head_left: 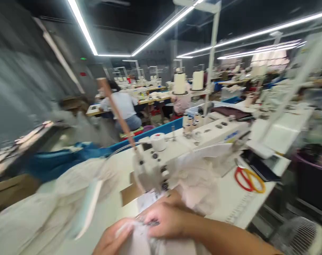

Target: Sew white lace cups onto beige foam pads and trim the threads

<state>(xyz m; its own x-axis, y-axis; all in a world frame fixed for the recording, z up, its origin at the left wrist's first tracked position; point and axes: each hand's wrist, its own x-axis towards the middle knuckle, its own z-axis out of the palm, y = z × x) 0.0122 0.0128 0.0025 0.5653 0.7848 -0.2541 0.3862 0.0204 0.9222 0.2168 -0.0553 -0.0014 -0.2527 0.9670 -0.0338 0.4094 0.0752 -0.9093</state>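
Observation:
My left hand (114, 236) is closed on a piece of white cloth (139, 241) at the bottom of the head view, its thumb pressed over the edge. Just right of it, my right hand (168, 219) is closed at the same cloth, with its forearm coming in from the lower right. A small dark, metallic-looking thing shows at the right fingers, too blurred to name. Both hands are in front of the needle end of a white sewing machine (147, 166). More pale cloth (200, 180) is bunched under the machine's arm.
Red and yellow handled scissors (249, 180) lie on the table's right side, beside a dark flat object (260, 164). A large pale cloth heap (30, 216) covers the left. A thread spool (158, 141) stands on the machine. Co-workers sit at tables beyond.

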